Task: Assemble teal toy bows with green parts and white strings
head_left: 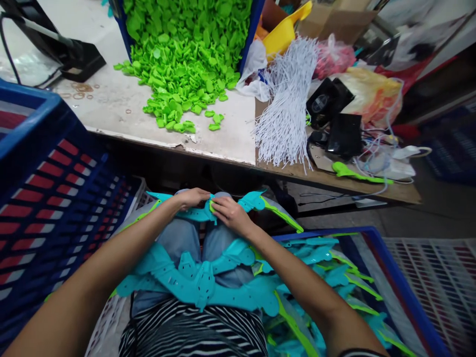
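Over my knees lies a turquoise plastic wing-shaped part (197, 214) with lime-green edge strips on its outer ends. My left hand (194, 197) is closed on it near its middle joint. From the other side, my right hand (229, 210) pinches a small green plastic piece (212, 206) against that joint. Its fingertips partly cover the piece. Closer to my body, several more turquoise wing parts (226, 292) rest across my lap, with holes in their centre sections.
A blue bin of small green pieces (186, 64) spills onto the table (111, 114). White cords (286, 99) and black boxes (344, 134) lie to the right. A blue crate (48, 124) stands left. Another blue crate (412, 297) at right holds turquoise parts.
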`<state>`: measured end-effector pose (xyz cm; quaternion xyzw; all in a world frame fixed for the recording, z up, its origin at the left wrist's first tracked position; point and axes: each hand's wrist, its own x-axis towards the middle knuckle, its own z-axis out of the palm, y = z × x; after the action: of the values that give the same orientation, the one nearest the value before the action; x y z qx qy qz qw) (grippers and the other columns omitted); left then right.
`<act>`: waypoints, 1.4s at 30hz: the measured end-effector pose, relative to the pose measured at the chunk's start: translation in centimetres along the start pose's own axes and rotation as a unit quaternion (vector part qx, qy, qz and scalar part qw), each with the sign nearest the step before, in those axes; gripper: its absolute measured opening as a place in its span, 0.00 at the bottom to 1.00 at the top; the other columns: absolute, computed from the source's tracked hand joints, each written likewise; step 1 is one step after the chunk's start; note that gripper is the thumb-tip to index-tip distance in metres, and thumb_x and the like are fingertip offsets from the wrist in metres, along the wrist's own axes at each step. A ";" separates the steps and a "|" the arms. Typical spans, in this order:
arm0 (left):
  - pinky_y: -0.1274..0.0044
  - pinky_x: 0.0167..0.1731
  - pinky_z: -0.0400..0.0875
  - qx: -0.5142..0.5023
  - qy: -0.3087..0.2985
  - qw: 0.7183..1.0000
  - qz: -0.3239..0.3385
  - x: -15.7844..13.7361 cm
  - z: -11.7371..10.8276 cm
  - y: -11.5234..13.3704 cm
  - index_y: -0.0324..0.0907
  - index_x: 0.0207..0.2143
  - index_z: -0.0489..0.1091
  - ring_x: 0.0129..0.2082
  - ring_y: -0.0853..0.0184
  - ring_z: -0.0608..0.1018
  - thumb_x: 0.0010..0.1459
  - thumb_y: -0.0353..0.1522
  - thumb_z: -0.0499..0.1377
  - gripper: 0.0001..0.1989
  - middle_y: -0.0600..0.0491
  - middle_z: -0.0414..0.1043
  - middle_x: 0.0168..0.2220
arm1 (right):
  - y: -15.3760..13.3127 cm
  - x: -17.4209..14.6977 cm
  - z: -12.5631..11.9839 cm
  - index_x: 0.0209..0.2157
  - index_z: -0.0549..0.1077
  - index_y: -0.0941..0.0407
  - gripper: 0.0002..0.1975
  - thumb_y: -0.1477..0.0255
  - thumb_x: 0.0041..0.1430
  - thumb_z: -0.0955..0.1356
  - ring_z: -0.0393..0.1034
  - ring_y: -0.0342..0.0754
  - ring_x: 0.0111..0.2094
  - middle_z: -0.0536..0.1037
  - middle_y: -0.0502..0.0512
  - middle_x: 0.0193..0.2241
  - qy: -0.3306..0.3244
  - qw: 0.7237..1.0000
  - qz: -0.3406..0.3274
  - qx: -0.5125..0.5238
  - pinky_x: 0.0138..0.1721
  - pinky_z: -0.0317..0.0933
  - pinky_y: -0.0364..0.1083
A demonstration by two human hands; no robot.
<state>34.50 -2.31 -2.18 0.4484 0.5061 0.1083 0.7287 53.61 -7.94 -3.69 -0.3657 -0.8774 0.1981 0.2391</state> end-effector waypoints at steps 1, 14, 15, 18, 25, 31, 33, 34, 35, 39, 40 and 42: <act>0.81 0.26 0.60 0.011 0.002 1.000 0.005 0.0 0.0 -0.1 0.36 0.36 0.73 0.23 0.74 0.66 0.54 0.38 0.60 0.14 0.58 0.68 0.23 | 0.0 0.0 0.2 0.45 0.75 0.55 0.15 0.67 0.65 0.60 0.68 0.53 0.50 0.76 0.62 0.47 0.003 1.000 0.011 0.006 0.49 0.66 0.56; 0.82 0.18 0.53 0.110 0.039 0.992 0.044 0.0 0.5 -0.1 0.37 0.29 0.72 0.18 0.76 0.59 0.46 0.35 0.64 0.10 0.61 0.59 0.17 | 1.1 1.8 1.2 0.46 0.67 0.54 0.28 0.70 0.41 0.76 0.73 0.48 0.41 0.76 0.52 0.39 -0.012 0.928 0.292 0.231 0.43 0.68 0.49; 0.82 0.18 0.53 0.120 0.046 0.991 0.044 0.0 0.5 0.0 0.37 0.28 0.71 0.18 0.76 0.60 0.47 0.34 0.63 0.09 0.61 0.59 0.17 | 1.2 2.1 1.1 0.46 0.67 0.55 0.29 0.70 0.40 0.76 0.73 0.47 0.39 0.76 0.51 0.37 -0.029 0.924 0.302 0.231 0.41 0.68 0.48; 0.81 0.19 0.55 0.146 0.062 0.986 0.047 0.0 0.6 0.3 0.37 0.27 0.72 0.18 0.75 0.62 0.48 0.32 0.61 0.06 0.60 0.59 0.17 | 0.9 2.4 1.0 0.47 0.67 0.55 0.31 0.71 0.39 0.76 0.73 0.45 0.34 0.76 0.50 0.36 -0.053 0.922 0.324 0.205 0.38 0.68 0.46; 0.70 0.44 0.68 0.396 0.209 0.871 0.202 -2.4 3.1 -1.7 0.38 0.47 0.69 0.44 0.59 0.74 0.55 0.31 0.58 0.16 0.45 0.73 0.43 | -0.7 2.1 -1.3 0.46 0.73 0.56 0.20 0.68 0.50 0.72 0.74 0.51 0.40 0.78 0.57 0.40 -0.085 0.961 0.247 0.093 0.42 0.67 0.48; 0.60 0.51 0.64 0.598 0.164 0.737 0.268 -3.9 5.1 -5.4 0.36 0.61 0.53 0.57 0.47 0.66 0.52 0.42 0.62 0.38 0.32 0.51 0.64 | 2.9 12.3 -6.8 0.43 0.75 0.57 0.14 0.73 0.63 0.59 0.66 0.55 0.46 0.76 0.61 0.42 0.102 0.972 0.152 -0.149 0.51 0.59 0.53; 0.61 0.50 0.65 0.626 0.137 0.726 0.251 -3.8 4.8 -4.8 0.36 0.62 0.52 0.57 0.47 0.67 0.49 0.40 0.65 0.42 0.32 0.50 0.64 | 4.3 16.6 -7.7 0.45 0.74 0.58 0.14 0.73 0.62 0.61 0.62 0.57 0.48 0.73 0.63 0.46 0.104 0.965 0.146 -0.192 0.51 0.58 0.55; 0.63 0.49 0.66 0.635 0.130 0.723 0.239 -3.7 4.6 -4.2 0.37 0.61 0.53 0.55 0.48 0.68 0.50 0.38 0.65 0.40 0.33 0.52 0.64 | 4.8 18.4 -7.9 0.45 0.74 0.59 0.13 0.73 0.61 0.63 0.61 0.58 0.49 0.72 0.64 0.48 0.092 0.962 0.154 -0.205 0.50 0.58 0.55; 0.65 0.48 0.67 0.641 0.124 0.723 0.224 -3.6 4.4 -3.4 0.38 0.60 0.55 0.53 0.51 0.71 0.51 0.35 0.63 0.35 0.34 0.56 0.62 | 5.2 19.8 -8.0 0.44 0.74 0.59 0.13 0.72 0.60 0.64 0.60 0.59 0.49 0.71 0.65 0.48 0.077 0.959 0.165 -0.216 0.50 0.58 0.56; 0.71 0.37 0.70 0.616 0.091 0.763 0.176 -3.6 3.3 0.3 0.39 0.46 0.68 0.40 0.57 0.77 0.54 0.33 0.59 0.16 0.43 0.72 0.45 | 5.6 21.6 -8.2 0.38 0.75 0.60 0.10 0.72 0.60 0.64 0.62 0.58 0.47 0.74 0.65 0.43 0.078 0.952 0.206 -0.213 0.48 0.58 0.54; 0.73 0.35 0.69 0.598 0.076 0.778 0.174 -3.6 2.9 1.2 0.39 0.41 0.70 0.37 0.58 0.77 0.53 0.35 0.59 0.13 0.45 0.73 0.41 | 5.7 21.2 -8.4 0.37 0.75 0.60 0.10 0.72 0.61 0.63 0.64 0.56 0.45 0.75 0.63 0.40 0.085 0.954 0.220 -0.183 0.46 0.58 0.52; 0.76 0.31 0.65 0.548 0.042 0.817 0.171 -3.2 2.1 2.5 0.40 0.32 0.72 0.32 0.61 0.76 0.50 0.38 0.61 0.10 0.49 0.73 0.33 | 6.0 20.0 -9.1 0.34 0.75 0.60 0.12 0.69 0.61 0.62 0.67 0.51 0.38 0.76 0.59 0.33 0.081 0.957 0.262 -0.093 0.40 0.60 0.47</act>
<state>35.50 -3.96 1.95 0.8483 0.4268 -0.0455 0.3100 49.66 12.30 6.00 -0.6180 -0.7433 0.1406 0.2140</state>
